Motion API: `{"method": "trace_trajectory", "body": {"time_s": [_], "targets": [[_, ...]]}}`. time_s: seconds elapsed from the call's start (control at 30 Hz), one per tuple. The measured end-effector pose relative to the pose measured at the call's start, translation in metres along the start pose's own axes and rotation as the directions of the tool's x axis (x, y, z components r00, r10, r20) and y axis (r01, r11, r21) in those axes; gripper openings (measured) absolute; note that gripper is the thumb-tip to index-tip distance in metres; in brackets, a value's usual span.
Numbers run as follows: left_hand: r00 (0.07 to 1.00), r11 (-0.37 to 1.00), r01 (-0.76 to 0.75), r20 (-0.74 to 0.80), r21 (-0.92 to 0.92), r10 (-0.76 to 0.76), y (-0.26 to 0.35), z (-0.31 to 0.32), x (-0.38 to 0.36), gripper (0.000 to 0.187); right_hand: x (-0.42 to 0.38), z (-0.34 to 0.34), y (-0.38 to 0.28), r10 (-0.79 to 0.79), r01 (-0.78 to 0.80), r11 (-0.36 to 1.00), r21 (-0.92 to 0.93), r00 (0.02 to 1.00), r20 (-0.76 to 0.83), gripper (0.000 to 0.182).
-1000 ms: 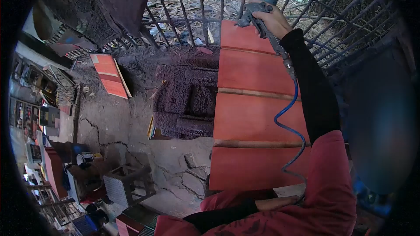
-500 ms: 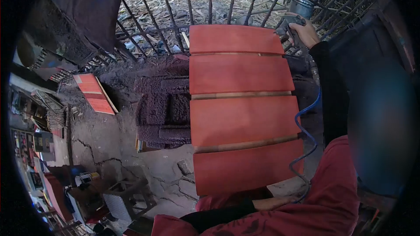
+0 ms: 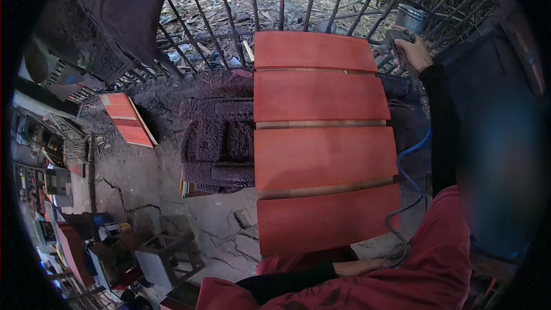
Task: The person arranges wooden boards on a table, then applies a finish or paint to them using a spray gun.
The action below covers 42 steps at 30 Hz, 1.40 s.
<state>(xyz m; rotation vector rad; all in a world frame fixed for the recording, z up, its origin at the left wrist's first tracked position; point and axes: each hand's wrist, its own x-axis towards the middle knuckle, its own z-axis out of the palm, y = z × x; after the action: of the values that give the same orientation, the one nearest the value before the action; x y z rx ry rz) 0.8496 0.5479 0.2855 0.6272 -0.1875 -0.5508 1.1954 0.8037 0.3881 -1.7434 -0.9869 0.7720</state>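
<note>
My right hand [image 3: 417, 54] is closed around a spray gun [image 3: 397, 40] with a metal cup [image 3: 412, 18] on top. It is just past the far right corner of several red-painted boards [image 3: 324, 155], laid in a row with narrow gaps of bare wood between them. From the gun a blue air hose [image 3: 406, 179] hangs down along the boards' right side to my lap. There my left hand [image 3: 360, 267] lies low, below the near board, its fingers closed at the hose and partly hidden by my red clothing.
A dark, paint-crusted block [image 3: 218, 143] stands left of the boards. Metal bars [image 3: 282, 3] run behind them. A red-painted panel [image 3: 127, 119] leans farther left, and a stool [image 3: 166, 258] stands on the cracked floor [image 3: 129, 181].
My right hand and the spray gun have shifted right, away from the far board's corner. The hose has swung right with them. My left hand stays low by my lap.
</note>
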Motion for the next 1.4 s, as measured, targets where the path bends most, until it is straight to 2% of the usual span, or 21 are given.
{"method": "trace_trajectory", "body": {"time_s": [0.03,0.1,0.13,0.2,0.37,0.43,0.57,0.7,0.87,0.97,1.03,1.1,1.17,1.3,1.33,1.4], "targets": [[0.997,0.996,0.074,0.024,0.052,-0.075,0.006,-0.002,-0.006,0.067,0.006,0.008,0.003,-0.029,0.027,0.998,0.053,0.999,0.037,0.042],[0.972,0.964,0.214,0.062,0.160,-0.227,0.012,-0.003,-0.014,0.068,0.016,0.023,0.005,-0.048,0.047,0.999,0.006,0.995,0.089,0.041],[0.973,0.964,0.214,0.055,0.157,-0.225,-0.004,-0.006,-0.008,0.068,0.015,0.038,-0.003,-0.064,0.064,0.998,0.001,0.992,0.106,0.041],[0.992,0.988,-0.126,0.019,0.091,0.125,-0.049,-0.016,0.008,0.068,0.014,0.068,-0.015,-0.074,0.074,0.997,0.001,0.989,0.125,0.041],[0.988,0.984,-0.111,-0.095,0.138,0.124,-0.039,-0.011,-0.004,0.064,0.023,0.125,-0.034,-0.158,0.148,0.987,0.059,0.957,0.242,0.041],[0.984,0.983,-0.107,-0.126,0.149,0.126,-0.040,-0.010,-0.008,0.063,0.023,0.147,-0.044,-0.215,0.180,0.974,0.138,0.923,0.319,0.041],[0.957,0.953,-0.243,-0.112,0.183,0.266,-0.056,-0.016,-0.010,0.059,0.027,0.183,-0.054,-0.292,0.246,0.954,0.174,0.895,0.338,0.042],[0.912,0.902,-0.377,-0.084,0.210,0.401,-0.092,-0.026,0.000,0.056,0.017,0.200,-0.066,-0.266,0.193,0.957,0.219,0.886,0.380,0.041],[0.944,0.937,-0.300,-0.085,0.181,0.319,-0.074,-0.019,-0.006,0.058,0.017,0.188,-0.056,-0.254,0.197,0.963,0.182,0.884,0.392,0.041],[0.965,0.959,-0.237,-0.075,0.157,0.251,-0.064,-0.014,-0.005,0.060,0.020,0.169,-0.037,-0.211,0.167,0.974,0.154,0.914,0.345,0.040],[0.978,0.972,-0.190,-0.064,0.140,0.201,-0.055,-0.013,0.002,0.061,0.024,0.152,-0.027,-0.225,0.206,0.974,0.093,0.933,0.280,0.037],[0.988,0.983,-0.138,-0.051,0.124,0.145,-0.048,-0.009,0.004,0.062,0.015,0.131,-0.024,-0.235,0.214,0.971,0.107,0.936,0.263,0.036],[0.995,0.990,-0.085,-0.039,0.110,0.090,-0.041,-0.008,0.006,0.063,0.008,0.114,-0.023,-0.111,0.100,0.993,0.054,0.958,0.263,0.039],[1.000,0.996,0.022,-0.010,0.087,-0.021,-0.025,-0.003,0.008,0.065,0.007,0.073,-0.005,-0.097,0.093,0.995,0.029,0.976,0.194,0.040],[1.000,0.996,0.029,-0.001,0.088,-0.029,-0.042,-0.008,0.020,0.065,0.006,0.063,-0.001,-0.090,0.080,0.995,0.060,0.978,0.190,0.040],[0.957,0.941,-0.291,0.063,0.171,0.284,-0.091,-0.023,0.050,0.066,0.000,0.043,0.002,-0.089,0.083,0.996,0.044,0.985,0.149,0.041]]}}
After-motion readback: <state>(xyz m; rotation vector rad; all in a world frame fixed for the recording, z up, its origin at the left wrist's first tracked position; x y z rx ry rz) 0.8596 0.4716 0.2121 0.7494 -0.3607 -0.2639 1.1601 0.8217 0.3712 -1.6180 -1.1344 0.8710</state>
